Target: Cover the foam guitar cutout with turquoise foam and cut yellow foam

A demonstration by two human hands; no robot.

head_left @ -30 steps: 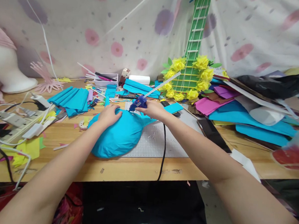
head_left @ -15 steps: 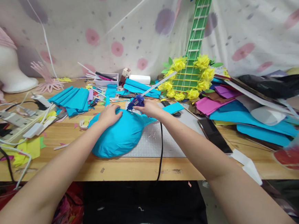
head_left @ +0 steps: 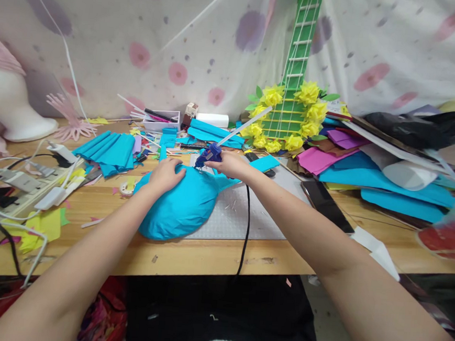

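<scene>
Two bare hands are working near the middle of the head view. The left hand (head_left: 168, 175) is lying palm down, loosely spread, on the upper left of the blue paper-covered form (head_left: 181, 206), apparently steadying it without grasping. The right hand (head_left: 228, 164) is curling around a glue gun (head_left: 208, 155), its nozzle pointing down at the form's far edge; I cannot tell whether it is touching. The form is sitting left of centre, partly overlapping a grey cutting mat (head_left: 263, 215). Good work here is probably calling for light, even dabs, with the left fingers resting clear of the hot tip. A black cord (head_left: 247, 224) is hanging over the table's front edge (head_left: 204, 266) at lower centre, possibly snagging. Open room is lying on the mat right of the form, a dark phone (head_left: 325, 205) bordering it.
</scene>
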